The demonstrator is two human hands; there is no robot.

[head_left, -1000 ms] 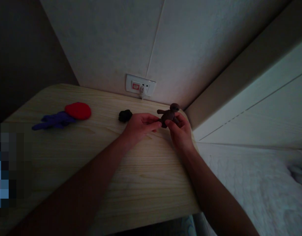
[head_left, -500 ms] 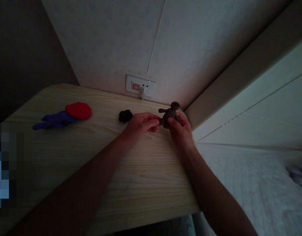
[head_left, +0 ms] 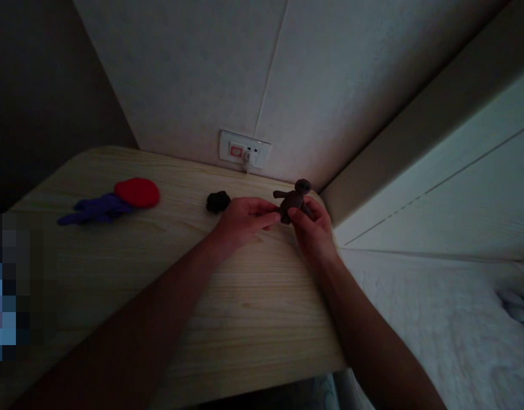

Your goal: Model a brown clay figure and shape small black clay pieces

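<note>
A small dark brown figure, with a round head, a plump body and a stubby arm out to the left, is held above the table's far right corner. My right hand is closed around its body, thumb in front. The fingers of my left hand pinch the figure's lower left part, where a leg is; the fingertips partly cover it. Just left of my left hand, a black lump rests on the wood.
On the left of the wooden table lie a flat red oval and a jagged purple piece, touching each other. Behind, the wall has a socket with a plug in it. A pale panel borders the right side.
The figure has tilted slightly in my hands, its head a little lower and to the left. My left fingers have shifted slightly right, covering more of its leg.
</note>
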